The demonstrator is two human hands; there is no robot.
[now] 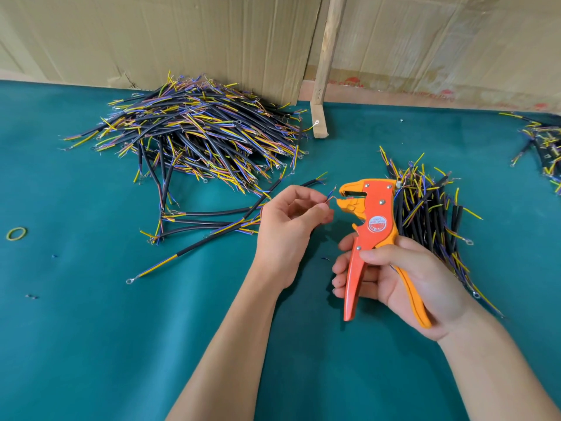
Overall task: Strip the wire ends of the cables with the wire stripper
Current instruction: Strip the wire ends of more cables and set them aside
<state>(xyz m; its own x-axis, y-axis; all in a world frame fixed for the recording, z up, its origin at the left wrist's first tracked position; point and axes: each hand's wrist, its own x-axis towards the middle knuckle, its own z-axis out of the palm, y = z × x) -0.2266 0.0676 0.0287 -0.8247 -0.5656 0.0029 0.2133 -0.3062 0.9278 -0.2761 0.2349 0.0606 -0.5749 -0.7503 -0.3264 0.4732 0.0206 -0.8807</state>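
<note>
Left hand (288, 226) fingers pinch wire end (119, 197) | right hand (403, 281) grips wire stripper (373, 226)

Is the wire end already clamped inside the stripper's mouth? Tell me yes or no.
No: the wire end pinched by the left hand sits just outside the open mouth of the stripper.

A makeshift small assembly workshop. A worktable covered in teal-green felt cloth (91, 329) is the anchor: behind it stands a wall of flattened brown cardboard sheets (182, 38) propped by a rough wooden post (326, 56). On the cloth lie big heaps of short black-sheathed cables with yellow and blue cores (197, 135), some ending in ring terminals.
</note>
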